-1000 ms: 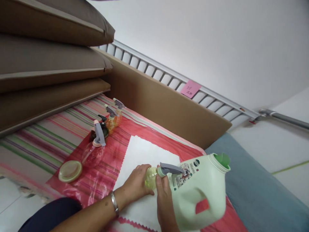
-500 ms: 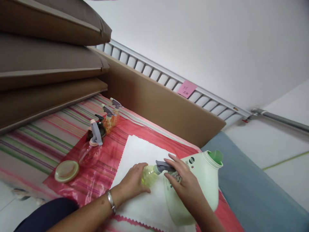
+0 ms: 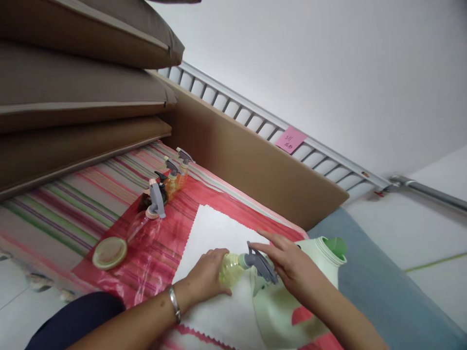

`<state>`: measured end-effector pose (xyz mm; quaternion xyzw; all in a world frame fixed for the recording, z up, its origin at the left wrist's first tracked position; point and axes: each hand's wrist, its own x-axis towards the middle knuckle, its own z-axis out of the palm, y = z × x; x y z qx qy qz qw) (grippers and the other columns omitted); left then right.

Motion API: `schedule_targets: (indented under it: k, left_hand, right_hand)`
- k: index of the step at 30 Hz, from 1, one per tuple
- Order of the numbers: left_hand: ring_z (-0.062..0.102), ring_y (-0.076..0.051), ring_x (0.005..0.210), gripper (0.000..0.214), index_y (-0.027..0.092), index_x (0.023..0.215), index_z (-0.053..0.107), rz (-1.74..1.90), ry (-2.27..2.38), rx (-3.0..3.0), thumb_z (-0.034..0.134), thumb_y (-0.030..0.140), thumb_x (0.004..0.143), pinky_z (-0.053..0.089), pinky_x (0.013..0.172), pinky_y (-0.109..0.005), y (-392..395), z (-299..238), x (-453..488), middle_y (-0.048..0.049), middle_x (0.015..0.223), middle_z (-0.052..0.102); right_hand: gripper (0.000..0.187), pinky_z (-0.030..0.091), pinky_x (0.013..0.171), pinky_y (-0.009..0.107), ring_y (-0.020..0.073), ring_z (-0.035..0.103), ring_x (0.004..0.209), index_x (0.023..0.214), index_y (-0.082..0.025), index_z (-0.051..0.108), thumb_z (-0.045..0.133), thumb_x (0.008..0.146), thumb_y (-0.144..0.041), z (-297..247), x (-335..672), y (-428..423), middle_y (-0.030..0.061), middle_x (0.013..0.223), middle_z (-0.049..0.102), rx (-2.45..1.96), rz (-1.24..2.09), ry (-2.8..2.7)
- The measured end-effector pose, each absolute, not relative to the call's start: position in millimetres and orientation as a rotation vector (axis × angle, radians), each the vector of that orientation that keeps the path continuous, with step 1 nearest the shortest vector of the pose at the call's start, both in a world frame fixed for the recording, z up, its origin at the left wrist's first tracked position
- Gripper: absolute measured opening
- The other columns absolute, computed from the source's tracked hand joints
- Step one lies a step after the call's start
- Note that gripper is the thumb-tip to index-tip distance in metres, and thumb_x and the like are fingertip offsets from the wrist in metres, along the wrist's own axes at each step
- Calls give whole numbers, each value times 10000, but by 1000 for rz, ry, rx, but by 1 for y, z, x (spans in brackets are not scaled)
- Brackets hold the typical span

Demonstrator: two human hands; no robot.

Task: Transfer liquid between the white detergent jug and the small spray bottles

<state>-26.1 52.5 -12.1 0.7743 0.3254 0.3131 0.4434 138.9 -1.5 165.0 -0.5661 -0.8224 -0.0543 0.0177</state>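
My left hand (image 3: 206,277) is wrapped round a small clear bottle of yellow liquid (image 3: 230,269), holding it on a white cloth (image 3: 219,233). The bottle has a grey trigger sprayer (image 3: 260,262) on top. My right hand (image 3: 288,265) rests on that sprayer head, thumb and fingers closed round it, index finger stretched out. Right behind it stands a big pale green detergent jug (image 3: 288,311) with a green spout (image 3: 335,245); my right forearm crosses in front of the jug.
The white cloth lies on a red striped plastic sheet (image 3: 171,218). To the left stand several more spray bottles (image 3: 171,177) and a round pale lid (image 3: 109,253). Brown cushions (image 3: 83,92) are stacked at left, a brown board (image 3: 255,165) behind, a blue surface (image 3: 383,287) at right.
My right hand left the jug's side and went onto the grey sprayer head. The sprayer has turned, its trigger now pointing down right. My left hand kept its hold on the bottle.
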Motion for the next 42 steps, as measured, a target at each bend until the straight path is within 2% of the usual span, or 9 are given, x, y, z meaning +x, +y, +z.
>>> schedule_targets:
  k: [7,11,14,18,22,26,30,36,42]
  left_hand:
    - [523,-301,1061,860,190,1202,489,810,793,1922,851,330,435,421,910,-422,54,-17,-23,-111,1151,587]
    - [511,-306,1088,879,184,1215,484,820,768,1925,854,334,432,414,927,-418,54,-20,-22,-118,1185,572]
    - [502,-309,1104,888,183,1233,471,827,790,1912,848,342,445,405,944,-430,54,-22,-23,-127,1204,561]
    - [502,-306,1104,901,190,1238,465,814,782,1911,853,340,439,402,950,-435,54,-22,-23,-126,1217,555]
    - [505,-311,1097,904,196,1237,467,831,794,1917,853,346,434,411,936,-438,55,-24,-22,-118,1198,565]
    - [515,-308,1090,904,192,1235,470,816,789,1917,853,339,429,412,938,-430,55,-24,-22,-115,1192,570]
    - [507,-301,1111,894,188,1243,464,786,767,1917,847,336,449,405,954,-425,55,-20,-23,-121,1217,562]
    - [503,-305,1112,910,190,1244,460,811,772,1922,854,338,438,402,958,-433,54,-22,-23,-118,1222,560]
    - [519,-301,1079,879,204,1221,476,806,772,1900,852,306,433,415,933,-434,54,-26,-21,-98,1178,581]
  right_hand:
    - [469,434,940,424,228,516,1164,1163,-299,571,439,799,-33,165,147,4,55,1352,502,-1674,-17,-2825]
    - [239,505,694,368,238,663,771,1031,-224,624,526,831,-311,169,132,7,54,901,720,-2081,223,-2538]
    - [496,497,598,343,211,643,561,1197,-178,515,412,858,-524,170,130,5,16,645,691,-2302,360,-2184]
    - [409,509,746,391,242,641,912,1297,-274,426,400,890,-300,171,141,2,76,1041,675,-2076,-71,-2333]
    - [695,373,962,528,282,322,1311,1284,-376,435,326,760,67,165,147,7,61,1458,338,-1597,-501,-2782]
    - [392,446,903,502,297,511,1151,1135,-243,572,447,815,-54,164,141,14,103,1336,502,-1653,-526,-2815]
    - [452,542,679,422,246,657,804,1197,-240,508,551,768,-103,172,134,13,75,1136,637,-2017,-338,-2664]
    - [547,364,964,516,321,404,1248,1216,-263,511,588,724,-39,173,134,11,112,1406,420,-1606,-453,-2996]
    - [308,300,998,477,259,467,1181,1068,-236,600,611,770,-164,178,126,16,43,1204,618,-1570,-153,-3092]
